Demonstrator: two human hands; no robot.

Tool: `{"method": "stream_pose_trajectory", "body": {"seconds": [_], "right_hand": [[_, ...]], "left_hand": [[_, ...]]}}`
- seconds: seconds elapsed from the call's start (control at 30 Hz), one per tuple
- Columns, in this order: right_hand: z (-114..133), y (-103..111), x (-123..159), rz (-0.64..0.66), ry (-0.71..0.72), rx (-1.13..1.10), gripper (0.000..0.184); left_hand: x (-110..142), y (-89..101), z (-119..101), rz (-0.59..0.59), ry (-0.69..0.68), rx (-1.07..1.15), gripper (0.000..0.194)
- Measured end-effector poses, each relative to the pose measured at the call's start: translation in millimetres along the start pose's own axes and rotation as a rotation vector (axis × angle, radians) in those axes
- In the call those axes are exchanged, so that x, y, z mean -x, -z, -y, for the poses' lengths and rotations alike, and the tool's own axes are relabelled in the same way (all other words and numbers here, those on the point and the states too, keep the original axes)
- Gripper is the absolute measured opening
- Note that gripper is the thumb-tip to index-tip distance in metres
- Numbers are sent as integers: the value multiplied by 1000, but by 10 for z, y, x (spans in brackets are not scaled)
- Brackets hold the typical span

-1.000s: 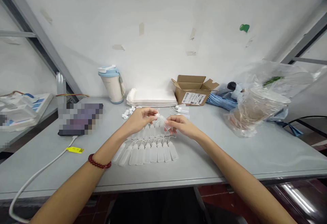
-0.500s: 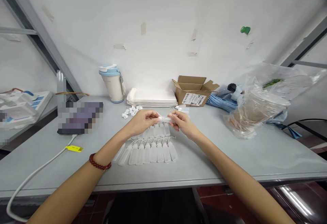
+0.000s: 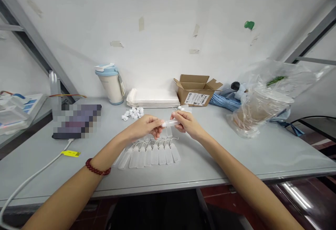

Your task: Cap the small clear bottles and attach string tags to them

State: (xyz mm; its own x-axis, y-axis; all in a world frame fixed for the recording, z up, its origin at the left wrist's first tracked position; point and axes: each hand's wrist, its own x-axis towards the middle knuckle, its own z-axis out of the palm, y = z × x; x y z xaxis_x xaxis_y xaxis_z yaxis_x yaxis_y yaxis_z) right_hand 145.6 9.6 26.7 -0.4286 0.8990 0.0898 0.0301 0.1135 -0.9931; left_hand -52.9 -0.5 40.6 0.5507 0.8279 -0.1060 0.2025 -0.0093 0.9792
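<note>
In the middle of the frame, your left hand is pinching the white cap of a translucent bottle and your right hand is clamping its body. You are likely working best by holding both in line and squeezing lightly.

Workshop: grey bench, rowed bottles

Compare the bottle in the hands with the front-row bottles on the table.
The held bottle is gripped by the left hand and right hand; the front-row bottles lie on the table. The held bottle points sideways; the front-row bottles point roughly toward the person. Thin white tails show on the front-row bottles; none is visible on the held bottle. Both look pale and translucent.
</note>
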Motion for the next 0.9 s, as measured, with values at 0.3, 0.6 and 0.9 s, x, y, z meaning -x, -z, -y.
{"method": "stream_pose_trajectory", "body": {"seconds": [0.3,0.6,0.9], "right_hand": [[-68,-11,-35,-74,-37,-80,35],[-4,-26,9,-57,56,148,36],[21,-16,31,-63,69,134,41]], "left_hand": [[-25,-55,84,-326,-293,-367,20],[-36,-53,67,-314,-230,-218,26],[10,-126,28,-415,-408,-362,17]]}}
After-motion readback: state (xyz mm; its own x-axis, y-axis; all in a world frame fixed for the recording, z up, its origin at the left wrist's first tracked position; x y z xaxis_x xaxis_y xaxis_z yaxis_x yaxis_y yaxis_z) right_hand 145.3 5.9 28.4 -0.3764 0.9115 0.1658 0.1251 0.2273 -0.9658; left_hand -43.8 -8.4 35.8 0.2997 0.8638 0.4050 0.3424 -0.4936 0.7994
